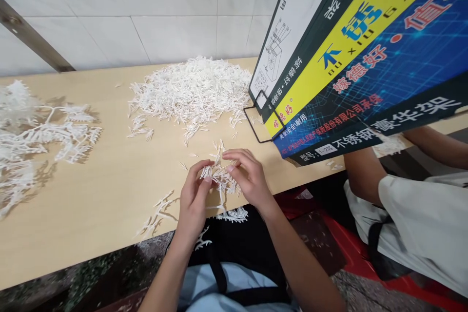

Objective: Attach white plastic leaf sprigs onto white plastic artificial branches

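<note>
— White for the branching sprig (224, 180)?
— Plain white, as for the heap (197, 88); pale tan for the tabletop (106, 180).
— And on the carton (387, 75)?
— Yellow beside blue, faintly lined, lettered in red, white and blue, with dark edging.
— Elsewhere?
— Black on the wire stand (252, 126), whitish with thin grey lines on the wall tiles (175, 39).

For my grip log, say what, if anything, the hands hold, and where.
The left hand holds a white branched piece by its thin prongs; whether the right hand grips it too cannot be told.
</note>
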{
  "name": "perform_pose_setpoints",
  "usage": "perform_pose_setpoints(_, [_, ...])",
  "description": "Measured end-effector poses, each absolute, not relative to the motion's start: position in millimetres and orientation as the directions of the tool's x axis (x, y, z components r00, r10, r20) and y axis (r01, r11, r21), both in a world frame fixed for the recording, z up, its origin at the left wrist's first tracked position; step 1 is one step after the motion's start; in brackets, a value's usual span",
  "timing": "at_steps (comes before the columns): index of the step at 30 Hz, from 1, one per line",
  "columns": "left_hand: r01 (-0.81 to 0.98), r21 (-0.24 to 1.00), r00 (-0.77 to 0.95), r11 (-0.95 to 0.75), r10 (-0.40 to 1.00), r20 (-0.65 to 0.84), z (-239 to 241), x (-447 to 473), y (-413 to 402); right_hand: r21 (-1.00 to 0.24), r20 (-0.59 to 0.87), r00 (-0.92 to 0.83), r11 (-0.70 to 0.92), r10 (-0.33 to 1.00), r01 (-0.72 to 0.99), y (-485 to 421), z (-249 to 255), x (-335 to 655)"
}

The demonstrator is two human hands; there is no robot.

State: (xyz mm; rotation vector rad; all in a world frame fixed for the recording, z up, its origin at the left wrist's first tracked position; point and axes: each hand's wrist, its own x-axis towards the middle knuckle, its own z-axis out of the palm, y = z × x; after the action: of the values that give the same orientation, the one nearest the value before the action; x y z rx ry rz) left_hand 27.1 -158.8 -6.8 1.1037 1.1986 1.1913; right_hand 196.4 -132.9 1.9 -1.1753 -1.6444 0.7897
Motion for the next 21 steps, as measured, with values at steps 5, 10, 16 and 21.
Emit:
perform_pose_setpoints(5, [-0.158,0.987,-0.01,0.042,0.999,-0.044,-18,26,-159,-0.833,0.31,-0.269,0.397,0.912,0.386,-136,4,197])
perform_pose_setpoints(10, [-0.245,0.969,-0.045,0.009,0.999,-0.021,-22,26,-160,-0.864,0.268,-0.161,0.311,0.95,0.396,-135,-6,194])
perform_pose_setpoints(16, [-0.114,0.993,-0.061,0.044,0.997,-0.051,-14,31,-160,-0.886,0.321,-0.026,0.31,0.947,0.344,-137,-11,195])
perform_pose_setpoints(21, [0.06,0.998,0.072,0.008,0.997,-0.012,-16,31,-162,-0.88,0.324,-0.057,0.323,0.944,0.348,-139,-10,194])
